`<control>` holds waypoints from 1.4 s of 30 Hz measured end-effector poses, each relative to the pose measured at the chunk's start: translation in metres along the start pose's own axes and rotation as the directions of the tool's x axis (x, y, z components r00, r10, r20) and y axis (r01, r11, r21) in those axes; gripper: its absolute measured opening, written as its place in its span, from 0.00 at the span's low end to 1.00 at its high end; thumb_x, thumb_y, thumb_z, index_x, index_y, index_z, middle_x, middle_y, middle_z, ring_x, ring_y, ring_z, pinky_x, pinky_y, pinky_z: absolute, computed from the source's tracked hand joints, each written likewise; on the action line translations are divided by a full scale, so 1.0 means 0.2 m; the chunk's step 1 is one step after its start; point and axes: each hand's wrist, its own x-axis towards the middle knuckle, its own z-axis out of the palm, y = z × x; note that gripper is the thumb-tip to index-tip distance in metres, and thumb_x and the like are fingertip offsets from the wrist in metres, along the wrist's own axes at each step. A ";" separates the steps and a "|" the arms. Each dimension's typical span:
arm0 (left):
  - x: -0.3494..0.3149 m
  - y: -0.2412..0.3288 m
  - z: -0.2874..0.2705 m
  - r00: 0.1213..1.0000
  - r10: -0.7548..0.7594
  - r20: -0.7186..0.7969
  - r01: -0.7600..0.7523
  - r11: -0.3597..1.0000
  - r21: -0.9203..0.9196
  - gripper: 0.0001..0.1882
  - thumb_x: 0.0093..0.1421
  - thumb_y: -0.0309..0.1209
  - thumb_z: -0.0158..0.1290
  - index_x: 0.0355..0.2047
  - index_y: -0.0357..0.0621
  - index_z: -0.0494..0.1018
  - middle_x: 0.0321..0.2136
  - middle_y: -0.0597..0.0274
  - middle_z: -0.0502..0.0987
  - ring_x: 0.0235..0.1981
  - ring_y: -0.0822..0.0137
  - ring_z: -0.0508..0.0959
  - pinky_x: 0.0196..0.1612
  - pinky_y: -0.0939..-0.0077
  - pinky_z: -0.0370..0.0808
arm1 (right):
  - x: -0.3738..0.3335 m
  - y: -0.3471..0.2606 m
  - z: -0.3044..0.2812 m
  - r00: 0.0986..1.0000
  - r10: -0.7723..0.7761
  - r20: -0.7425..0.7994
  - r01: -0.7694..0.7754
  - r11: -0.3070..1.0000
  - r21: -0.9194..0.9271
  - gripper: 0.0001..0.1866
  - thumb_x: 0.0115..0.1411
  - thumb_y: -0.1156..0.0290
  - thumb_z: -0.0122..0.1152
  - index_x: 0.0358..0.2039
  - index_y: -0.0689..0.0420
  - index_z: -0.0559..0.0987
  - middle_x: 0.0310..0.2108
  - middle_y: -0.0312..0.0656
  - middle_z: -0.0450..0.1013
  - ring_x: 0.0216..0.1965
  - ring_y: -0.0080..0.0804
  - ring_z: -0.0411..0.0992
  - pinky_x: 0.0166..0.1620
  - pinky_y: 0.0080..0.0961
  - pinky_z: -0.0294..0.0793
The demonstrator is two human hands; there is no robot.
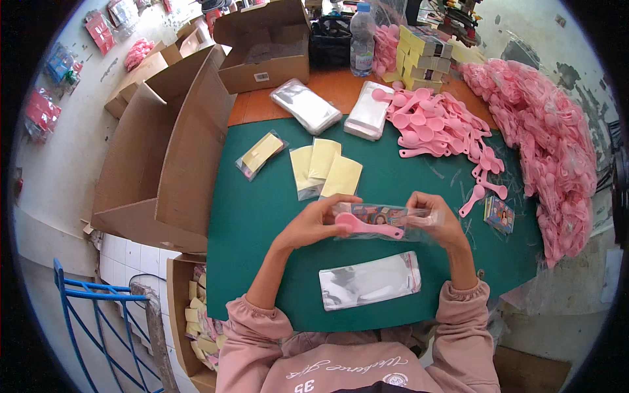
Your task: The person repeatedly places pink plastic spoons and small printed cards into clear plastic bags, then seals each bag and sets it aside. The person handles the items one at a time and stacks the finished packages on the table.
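Over the middle of the green table, both hands hold a clear plastic bag (419,232) with a printed card (380,215) and a pink spoon (370,226) in it. My left hand (318,221) pinches the end by the spoon's bowl. At the opposite end, the fingers of my right hand (438,219) are closed on the plastic near the spoon handle's tip. Just below lies a stack of flat clear bags (370,280). Beyond my left hand rest three packets with pale yellow backs (341,175), and another packet (261,152) lies farther left.
Pink spoons (426,121) are heaped at the back right, beside a long bagged mass of spoons (557,144). A small card stack (499,215) lies to the right. Two bag stacks (306,107), a water bottle (362,40) and open cardboard boxes (187,144) stand around the table's back and left.
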 end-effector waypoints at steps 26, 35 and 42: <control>0.02 0.02 0.32 0.963 -0.165 -0.211 0.041 0.868 -0.494 0.22 0.64 0.33 0.37 0.56 0.42 0.47 0.36 0.49 0.73 0.37 0.63 0.76 0.37 0.75 0.75 | 0.03 -0.16 0.13 0.914 -0.312 -0.259 0.060 0.737 -0.674 0.14 0.47 0.73 0.60 0.36 0.60 0.73 0.33 0.47 0.69 0.33 0.35 0.71 0.35 0.28 0.69; -0.02 0.05 0.26 0.929 -0.369 0.025 0.347 0.845 -0.407 0.28 0.64 0.30 0.37 0.60 0.49 0.38 0.38 0.44 0.72 0.40 0.59 0.75 0.42 0.69 0.75 | -0.08 -0.09 0.28 0.960 -0.185 0.210 0.279 0.566 -0.776 0.16 0.43 0.74 0.61 0.35 0.56 0.70 0.34 0.44 0.63 0.39 0.41 0.65 0.41 0.34 0.63; -0.02 0.01 0.29 0.961 -0.268 -0.071 0.232 0.917 -0.325 0.30 0.61 0.24 0.41 0.60 0.47 0.40 0.36 0.50 0.71 0.38 0.63 0.76 0.42 0.72 0.75 | -0.10 -0.05 0.27 0.970 -0.150 0.192 0.244 0.606 -0.758 0.12 0.42 0.72 0.63 0.29 0.56 0.71 0.31 0.41 0.63 0.35 0.36 0.64 0.38 0.31 0.61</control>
